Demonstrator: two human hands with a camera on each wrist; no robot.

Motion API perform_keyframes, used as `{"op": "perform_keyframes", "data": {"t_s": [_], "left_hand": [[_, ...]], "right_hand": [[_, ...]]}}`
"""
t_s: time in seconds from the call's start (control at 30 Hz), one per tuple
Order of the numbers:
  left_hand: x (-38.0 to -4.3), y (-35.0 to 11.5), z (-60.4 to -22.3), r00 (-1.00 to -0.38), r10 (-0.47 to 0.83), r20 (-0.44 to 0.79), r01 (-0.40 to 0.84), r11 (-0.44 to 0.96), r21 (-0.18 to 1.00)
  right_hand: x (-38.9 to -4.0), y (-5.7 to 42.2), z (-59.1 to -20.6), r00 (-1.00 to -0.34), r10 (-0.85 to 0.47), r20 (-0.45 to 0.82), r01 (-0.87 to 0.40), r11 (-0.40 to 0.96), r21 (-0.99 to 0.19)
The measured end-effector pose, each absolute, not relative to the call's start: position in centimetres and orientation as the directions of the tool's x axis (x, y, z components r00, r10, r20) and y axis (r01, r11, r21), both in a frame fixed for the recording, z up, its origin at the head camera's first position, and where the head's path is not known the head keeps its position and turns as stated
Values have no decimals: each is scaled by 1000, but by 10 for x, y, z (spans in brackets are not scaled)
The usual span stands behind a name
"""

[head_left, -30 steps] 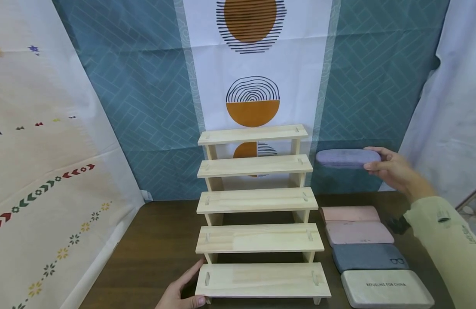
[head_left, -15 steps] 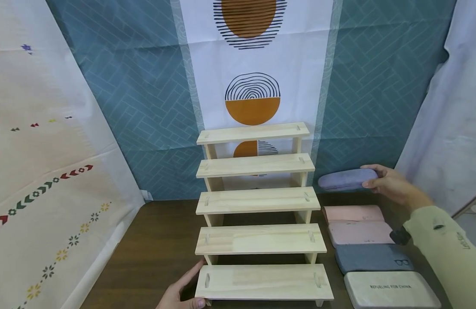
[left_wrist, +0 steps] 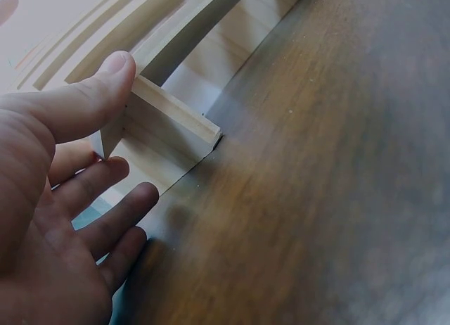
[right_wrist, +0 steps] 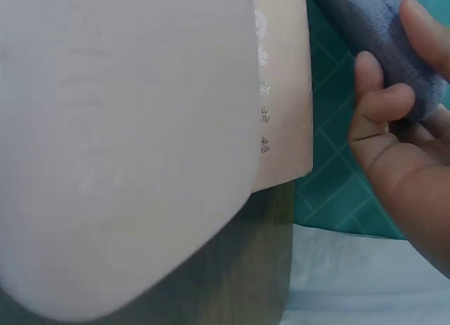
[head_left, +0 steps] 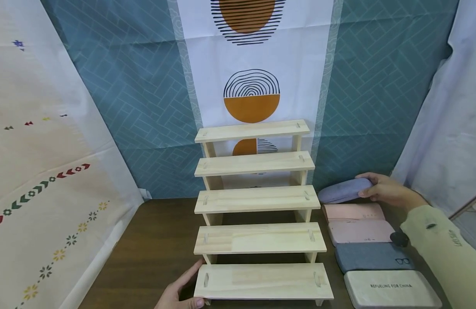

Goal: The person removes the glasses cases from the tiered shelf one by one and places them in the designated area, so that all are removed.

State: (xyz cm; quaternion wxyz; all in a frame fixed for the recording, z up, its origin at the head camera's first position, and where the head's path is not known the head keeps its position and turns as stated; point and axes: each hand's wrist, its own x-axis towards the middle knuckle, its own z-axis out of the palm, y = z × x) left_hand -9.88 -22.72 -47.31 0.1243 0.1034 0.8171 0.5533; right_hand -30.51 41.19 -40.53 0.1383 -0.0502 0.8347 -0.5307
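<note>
A pale wooden stepped shelf point(head_left: 261, 281) with several treads stands mid-table in the head view. At its bottom left corner, my left hand point(head_left: 180, 289) grips the lowest tread, thumb in front and fingers behind. The left wrist view shows the corner of the shelf point(left_wrist: 169, 131) between thumb and fingers. Off to the right, my right hand point(head_left: 389, 191) pinches one end of a purple glasses case point(head_left: 344, 191), low behind the row of cases. In the right wrist view, thumb and fingers curl round the case point(right_wrist: 376, 26); its far end is cut off.
Right of the shelf lie a pink case point(head_left: 354, 211), a lighter pink case point(head_left: 363, 232), a blue case point(head_left: 369, 256) with a glasses print and a white lettered case point(head_left: 392, 289). Patterned cloth point(head_left: 381, 86) hangs behind; white cloth point(head_left: 87, 240) borders the left.
My right hand has lowered the purple case from in front of the back cloth down toward the table behind the pink case, tilting it. The left hand has kept its grip on the shelf.
</note>
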Motion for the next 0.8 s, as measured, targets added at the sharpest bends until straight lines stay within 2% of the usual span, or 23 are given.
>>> {"op": "perform_keyframes", "data": {"t_s": [0.13, 0.3, 0.4, 0.57, 0.8], "left_hand": [[-100, -227, -474, -948, 309, -78, 41, 360, 932], [-100, -227, -475, -951, 303, -62, 52, 354, 934], [-100, -227, -476, -951, 302, -60, 54, 354, 934], [-100, -226, -476, -950, 307, -60, 56, 356, 933], [-101, -227, -475, -943, 326, -61, 60, 347, 936]], "right_hand": [[-304, 409, -403, -951, -233, -203, 53, 524, -850], [-306, 406, -399, -945, -219, -244, 21, 701, -712], [-309, 405, -399, -943, -194, -272, 28, 764, -645], [-313, 408, -403, -941, -150, -303, 80, 773, -630], [-315, 412, -412, -963, -89, -254, 95, 770, -631]]}}
